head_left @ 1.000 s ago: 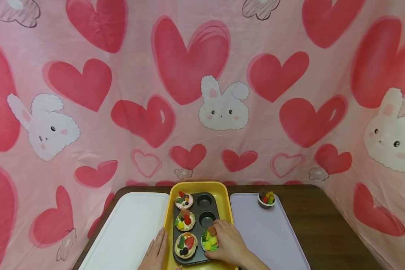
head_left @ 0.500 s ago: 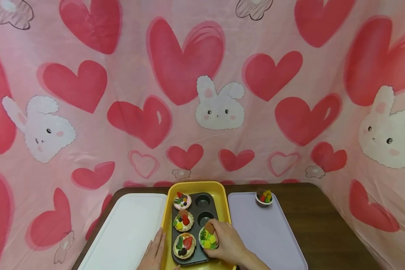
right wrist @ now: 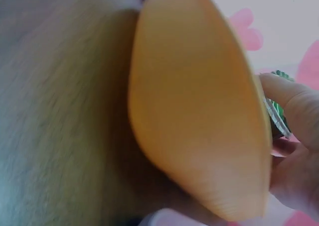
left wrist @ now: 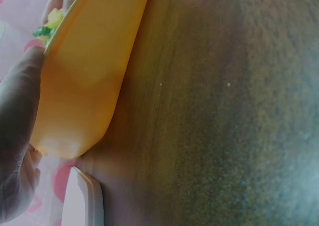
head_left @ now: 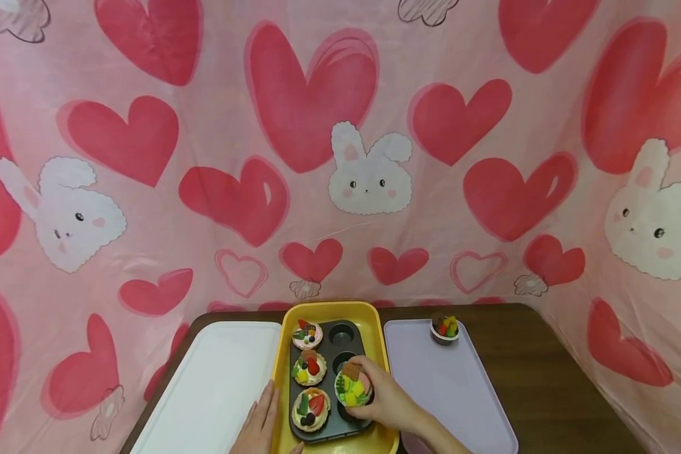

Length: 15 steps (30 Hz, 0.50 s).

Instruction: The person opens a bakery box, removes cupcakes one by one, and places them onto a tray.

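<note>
My right hand (head_left: 383,394) grips a toy fruit tart (head_left: 352,386) topped with yellow cubes, green pieces and a brown biscuit. It is raised over the right column of a dark muffin tin (head_left: 335,431), partly covering the cups there. In the right wrist view, the tray wall and the hand (right wrist: 299,119) hide most of the tart. My left hand (head_left: 256,421) rests with straight fingers against the left side of the yellow tray (head_left: 377,334) that contains the tin. Three more toy tarts fill the tin's left column, the nearest one (head_left: 310,410) topped with a strawberry slice.
A white tray (head_left: 210,384) lies to the left. On the right is a lilac tray (head_left: 448,384), with a small dessert cup (head_left: 444,330) at its back edge. All stand on a dark wooden table (head_left: 539,372) before a pink heart-patterned cloth (head_left: 431,57).
My right hand has lifted the tart out of the near right cup of the tin, uncovering part of that cup. The left hand stays at the tray's side.
</note>
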Available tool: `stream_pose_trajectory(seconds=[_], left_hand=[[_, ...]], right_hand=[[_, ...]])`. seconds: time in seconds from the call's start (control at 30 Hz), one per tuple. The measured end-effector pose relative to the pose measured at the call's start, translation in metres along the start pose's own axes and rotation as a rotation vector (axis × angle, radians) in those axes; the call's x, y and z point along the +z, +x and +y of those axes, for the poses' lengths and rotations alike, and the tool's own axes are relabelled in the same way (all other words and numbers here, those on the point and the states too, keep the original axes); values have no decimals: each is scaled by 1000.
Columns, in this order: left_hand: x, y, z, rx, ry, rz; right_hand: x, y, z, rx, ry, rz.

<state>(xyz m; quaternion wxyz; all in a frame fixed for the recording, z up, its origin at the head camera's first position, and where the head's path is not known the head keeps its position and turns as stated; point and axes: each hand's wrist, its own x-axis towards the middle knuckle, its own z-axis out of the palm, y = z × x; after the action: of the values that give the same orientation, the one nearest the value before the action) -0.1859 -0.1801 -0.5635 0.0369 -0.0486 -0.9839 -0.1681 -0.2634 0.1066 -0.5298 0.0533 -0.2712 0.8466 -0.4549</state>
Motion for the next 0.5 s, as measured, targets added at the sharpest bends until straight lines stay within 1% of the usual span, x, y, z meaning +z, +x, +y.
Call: stream_pose_trajectory(seconds=[0.1,0.23,0.37,0.5], left_hand=[[1,0,-1,-4,-1,4],[0,2,-1,-1,-15,-8],[-2,3,0,1,-26,-25],[-4,3,1,-10,-47,-57]], right_hand=[[-4,2,-2,29,110,7],[-8,3,-2,68,231,49],[-12,5,0,89,333,85],[-16,5,1,94,399,96]])
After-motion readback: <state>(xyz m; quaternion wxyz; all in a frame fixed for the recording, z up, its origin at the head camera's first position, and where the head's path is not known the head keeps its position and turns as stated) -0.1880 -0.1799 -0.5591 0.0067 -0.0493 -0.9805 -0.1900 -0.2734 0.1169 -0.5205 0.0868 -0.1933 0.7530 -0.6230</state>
